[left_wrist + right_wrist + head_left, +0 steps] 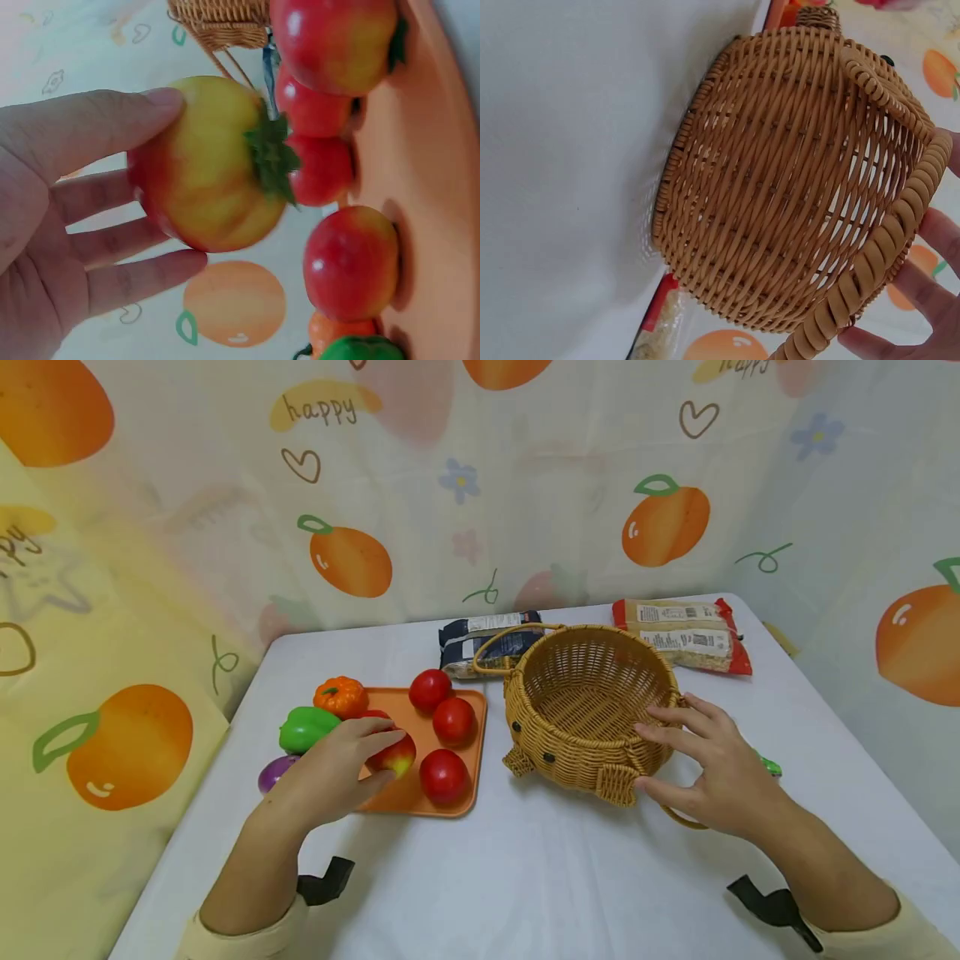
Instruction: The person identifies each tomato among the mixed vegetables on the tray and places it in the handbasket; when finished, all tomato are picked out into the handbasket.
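Observation:
My left hand (341,768) holds a red-and-yellow toy tomato (214,165) above the orange tray (420,803), thumb on one side and fingers on the other. Its green leafy top shows in the left wrist view. More red tomatoes (444,777) sit on the tray. Right of the tray stands a woven wicker basket (581,760) with two dark eyes, little feet and loop handles; its inside looks bare. The fingers of my right hand (716,768) lie spread, fairly straight, at the basket's right rim, thumb near its front. A thick handle (870,262) crosses before those fingers in the right wrist view.
Left of the tray are a small orange pumpkin (341,697), a green pepper (307,729) and a partly hidden purple item (276,772). Behind the basket lie a dark packet (480,635) and a red-and-beige packet (686,635). Something green (770,767) peeks out beyond my right hand.

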`<state>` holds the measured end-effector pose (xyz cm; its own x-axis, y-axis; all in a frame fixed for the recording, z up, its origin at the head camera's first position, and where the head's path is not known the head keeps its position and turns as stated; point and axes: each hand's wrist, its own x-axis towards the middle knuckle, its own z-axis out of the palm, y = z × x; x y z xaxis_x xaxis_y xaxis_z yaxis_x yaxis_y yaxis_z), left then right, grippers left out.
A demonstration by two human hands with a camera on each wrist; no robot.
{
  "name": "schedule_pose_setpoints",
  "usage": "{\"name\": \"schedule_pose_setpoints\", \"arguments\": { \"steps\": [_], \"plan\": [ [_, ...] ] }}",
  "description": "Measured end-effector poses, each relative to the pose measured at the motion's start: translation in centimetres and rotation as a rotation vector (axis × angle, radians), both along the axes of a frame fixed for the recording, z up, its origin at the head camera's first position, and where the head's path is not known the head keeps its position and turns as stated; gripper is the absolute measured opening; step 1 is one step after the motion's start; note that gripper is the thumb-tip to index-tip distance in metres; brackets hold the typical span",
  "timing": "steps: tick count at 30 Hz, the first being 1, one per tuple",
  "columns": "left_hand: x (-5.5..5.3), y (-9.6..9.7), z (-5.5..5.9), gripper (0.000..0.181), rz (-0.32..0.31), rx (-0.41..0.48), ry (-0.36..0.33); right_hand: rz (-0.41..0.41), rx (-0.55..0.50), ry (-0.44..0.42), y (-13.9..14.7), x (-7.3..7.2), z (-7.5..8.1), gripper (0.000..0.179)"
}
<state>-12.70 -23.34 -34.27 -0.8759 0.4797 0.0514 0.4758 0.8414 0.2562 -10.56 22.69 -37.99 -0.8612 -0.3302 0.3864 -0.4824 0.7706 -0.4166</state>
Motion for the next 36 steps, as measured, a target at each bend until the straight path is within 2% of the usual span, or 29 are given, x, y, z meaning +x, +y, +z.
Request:
{"name": "schedule_pose_setpoints", "arguments": {
  "steps": [7,14,21,28,36],
  "plan": [
    [-1.5,1.7,0.8,0.055,-0.036,0.036,0.083,-0.027,0.005,-0.032,-0.2,0.2,0.2,0.062],
    [-2.9,3.7,1.5,0.055,-0.064,0.07,0.14,-0.02,-0.002,-0.014,-0.3,0.3,0.1,0.061],
    [-4.1,6.2,2.9,0.055,-0.079,0.125,0.118,-0.017,-0.013,0.005,-0.3,0.2,0.0,0.061],
    [-5.1,8.9,3.9,0.054,-0.128,0.192,0.126,-0.006,0.006,0.06,-0.1,0.0,-0.2,0.063],
    [-6.3,12.6,3.9,0.052,-0.226,0.224,0.141,0.027,0.0,0.108,0.0,0.0,-0.5,0.062]
  ]
}}
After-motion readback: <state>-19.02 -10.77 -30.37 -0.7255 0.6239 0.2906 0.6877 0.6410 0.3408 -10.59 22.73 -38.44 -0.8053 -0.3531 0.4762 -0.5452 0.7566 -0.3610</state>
